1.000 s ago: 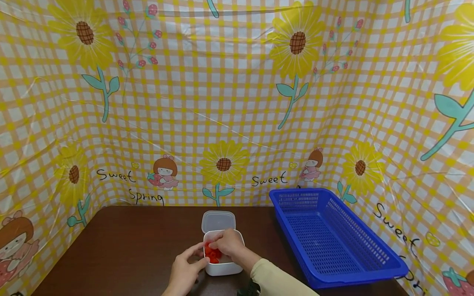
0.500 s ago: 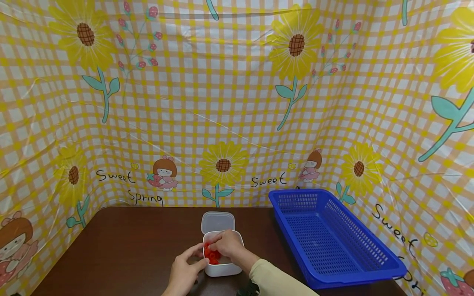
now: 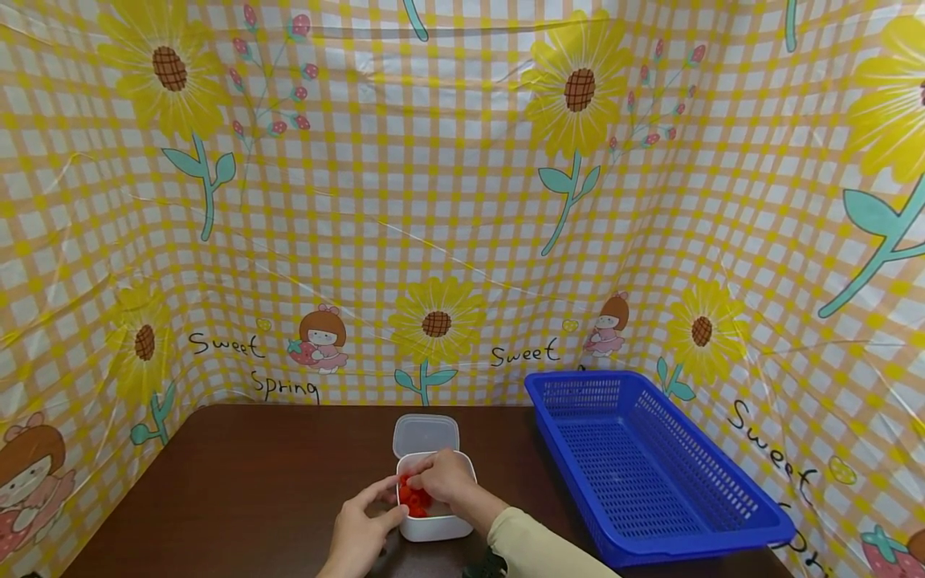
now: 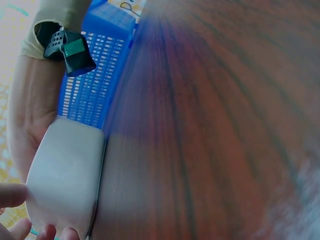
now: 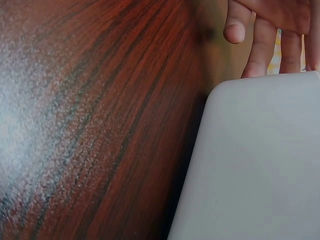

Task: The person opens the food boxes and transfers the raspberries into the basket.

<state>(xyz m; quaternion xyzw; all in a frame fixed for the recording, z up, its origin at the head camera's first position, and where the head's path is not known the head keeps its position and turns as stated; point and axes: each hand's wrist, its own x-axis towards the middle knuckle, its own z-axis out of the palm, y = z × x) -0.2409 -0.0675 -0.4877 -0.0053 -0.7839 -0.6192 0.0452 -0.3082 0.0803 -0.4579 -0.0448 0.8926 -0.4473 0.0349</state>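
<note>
A small white box sits on the table with its top off and several small red, rounded pieces gathered in its left half. My left hand holds the box by its left side, thumb at the near corner and fingers farther along. In the left wrist view, those fingers lie along the end of the box. From the right, my right hand reaches over the rim, its fingers bent down among the red pieces. I cannot tell whether it pinches one; the box wall hides its fingertips in the right wrist view.
A translucent lid lies flat just behind the box. To the right stands a large blue plastic basket with slotted walls. A checked sunflower cloth hangs around the back and sides of the dark wood table.
Some red pieces have shifted a little under my right fingers. Both hands and the box stay in nearly the same place.
</note>
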